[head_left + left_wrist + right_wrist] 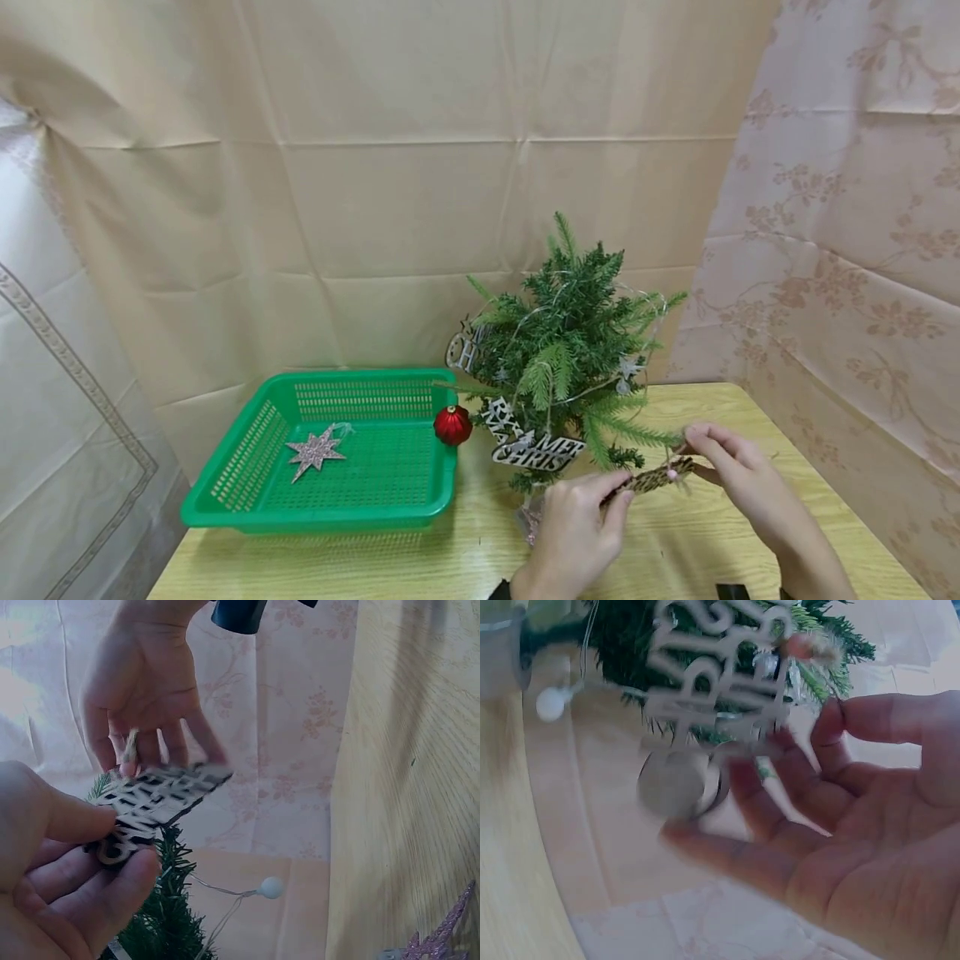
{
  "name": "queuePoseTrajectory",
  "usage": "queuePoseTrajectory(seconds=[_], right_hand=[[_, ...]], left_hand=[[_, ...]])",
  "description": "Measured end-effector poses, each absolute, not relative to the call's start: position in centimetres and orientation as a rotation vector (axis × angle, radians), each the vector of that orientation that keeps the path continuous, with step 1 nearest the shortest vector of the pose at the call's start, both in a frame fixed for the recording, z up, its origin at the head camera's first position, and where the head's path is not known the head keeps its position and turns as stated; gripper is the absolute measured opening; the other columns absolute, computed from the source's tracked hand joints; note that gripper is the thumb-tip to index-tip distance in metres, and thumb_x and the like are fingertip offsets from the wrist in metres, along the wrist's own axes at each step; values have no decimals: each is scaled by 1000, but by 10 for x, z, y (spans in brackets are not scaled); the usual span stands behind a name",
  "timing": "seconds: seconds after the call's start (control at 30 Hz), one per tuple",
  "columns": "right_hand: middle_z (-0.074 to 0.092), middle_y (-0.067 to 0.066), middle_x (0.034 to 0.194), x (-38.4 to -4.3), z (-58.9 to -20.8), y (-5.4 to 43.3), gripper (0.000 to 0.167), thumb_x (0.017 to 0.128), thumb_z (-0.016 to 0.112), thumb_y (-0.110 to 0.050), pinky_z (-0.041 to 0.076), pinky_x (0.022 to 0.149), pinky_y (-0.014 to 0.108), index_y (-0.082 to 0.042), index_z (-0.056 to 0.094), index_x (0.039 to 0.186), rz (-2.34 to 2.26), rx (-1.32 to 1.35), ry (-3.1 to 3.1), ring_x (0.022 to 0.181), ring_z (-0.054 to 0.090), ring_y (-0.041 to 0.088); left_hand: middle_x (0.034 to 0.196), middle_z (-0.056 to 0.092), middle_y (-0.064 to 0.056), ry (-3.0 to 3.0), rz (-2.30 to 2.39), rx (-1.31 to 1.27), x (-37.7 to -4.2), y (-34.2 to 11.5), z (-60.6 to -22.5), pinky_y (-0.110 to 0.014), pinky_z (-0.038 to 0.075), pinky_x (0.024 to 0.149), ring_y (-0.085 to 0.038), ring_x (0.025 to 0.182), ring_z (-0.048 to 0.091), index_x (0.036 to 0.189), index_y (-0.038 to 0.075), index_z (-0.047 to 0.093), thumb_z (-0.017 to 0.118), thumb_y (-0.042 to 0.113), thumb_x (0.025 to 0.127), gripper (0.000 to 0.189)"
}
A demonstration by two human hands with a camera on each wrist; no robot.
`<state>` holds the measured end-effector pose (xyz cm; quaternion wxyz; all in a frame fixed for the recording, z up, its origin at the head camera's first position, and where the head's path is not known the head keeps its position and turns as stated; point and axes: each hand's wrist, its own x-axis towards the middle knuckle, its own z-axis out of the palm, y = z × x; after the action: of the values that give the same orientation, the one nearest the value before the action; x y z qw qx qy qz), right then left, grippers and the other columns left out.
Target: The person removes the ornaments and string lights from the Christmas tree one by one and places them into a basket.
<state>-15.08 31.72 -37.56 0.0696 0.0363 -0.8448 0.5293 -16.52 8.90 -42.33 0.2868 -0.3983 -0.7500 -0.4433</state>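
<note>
A flat wooden letter ornament (651,480) is held in front of the Christmas tree (570,333), seen nearly edge-on from the head. My left hand (573,529) pinches its left end between thumb and fingers; in the left wrist view its cut-out letters (150,801) face the camera. At the ornament's other end, my right hand (750,479) pinches its thin hanging string (834,688) between thumb and forefinger, near a branch tip. Other right fingers lie along the ornament's edge in the right wrist view, where blur hides exact contact.
A green basket (345,523) on the left holds a glittery star (315,452). The tree carries a red bauble (453,426), a "Merry Christmas" letter ornament (536,450), another letter ornament (461,350) and a light string with a white ball (271,887). Curtains stand behind the wooden table (705,408).
</note>
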Motion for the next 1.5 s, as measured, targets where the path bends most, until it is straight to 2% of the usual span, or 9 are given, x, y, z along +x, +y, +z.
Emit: queuePoseTrajectory(seconds=[0.17, 0.3, 0.47, 0.53, 0.73, 0.93, 1.1, 1.33, 1.5], right_hand=[[64, 14, 123, -155, -380, 319, 51, 113, 33, -36, 45, 100, 62, 7, 59, 123, 1717, 41, -2639, 107, 59, 5], [62, 18, 128, -156, -382, 324, 48, 113, 35, -34, 48, 101, 55, 8, 56, 123, 1683, -3, -2725, 110, 57, 6], [62, 18, 125, -155, -383, 330, 42, 110, 48, -31, 56, 91, 36, 8, 59, 122, 1592, 15, -2762, 106, 60, 1], [63, 17, 122, -153, -384, 332, 41, 108, 52, -30, 57, 88, 34, 8, 61, 122, 1555, 40, -2764, 102, 61, 0], [66, 14, 116, -150, -384, 339, 34, 107, 55, -26, 59, 81, 33, 3, 67, 118, 1407, 125, -2811, 95, 65, 4], [63, 10, 98, -149, -380, 345, 34, 109, 51, -28, 59, 80, 34, 0, 68, 117, 1313, 242, -2900, 94, 67, 9], [64, 16, 114, -147, -377, 350, 36, 109, 50, -28, 59, 81, 34, 3, 66, 121, 1434, 287, -2888, 96, 68, 10], [70, 2, 112, -135, -376, 348, 18, 105, 55, -6, 58, 78, 27, -1, 70, 114, 1349, 488, -2666, 93, 69, 10], [71, 2, 102, -125, -368, 340, 19, 103, 53, 4, 56, 78, 23, -2, 69, 111, 1363, 537, -2496, 88, 69, 14]], left_hand=[[96, 77, -2, -2095, -1162, -1064, -164, 87, -425, -9, 50, 72, 8, 70, 63, 110, 6, 76, 73, 4, 91, 20], [99, 77, -3, -2117, -1157, -1046, -163, 87, -425, -10, 51, 76, 8, 69, 62, 110, 5, 76, 73, 5, 91, 20], [98, 77, -4, -2111, -1164, -1033, -163, 86, -424, -7, 49, 70, 16, 49, 31, 110, 4, 76, 73, 5, 90, 20], [98, 77, -4, -2100, -1163, -1032, -162, 85, -423, -7, 49, 70, 15, 47, 27, 109, 4, 76, 73, 4, 90, 20], [96, 77, -3, -2085, -1137, -1037, -161, 84, -423, -9, 50, 74, 16, 52, 39, 108, 5, 76, 74, 4, 89, 19], [93, 77, -1, -2081, -1120, -1058, -159, 82, -418, -6, 47, 68, 16, 48, 27, 109, 6, 76, 73, 5, 90, 19], [87, 76, 2, -2060, -1102, -1092, -157, 80, -409, -2, 37, 54, 15, 49, 29, 108, 8, 77, 73, 5, 90, 18], [86, 75, 6, -2029, -1094, -1153, -150, 67, -389, -3, 41, 62, 16, 57, 43, 109, 11, 77, 71, 7, 92, 18], [92, 75, 3, -2028, -1148, -1203, -145, 52, -372, -3, 36, 52, 14, 50, 33, 112, 9, 76, 70, 8, 95, 18]])
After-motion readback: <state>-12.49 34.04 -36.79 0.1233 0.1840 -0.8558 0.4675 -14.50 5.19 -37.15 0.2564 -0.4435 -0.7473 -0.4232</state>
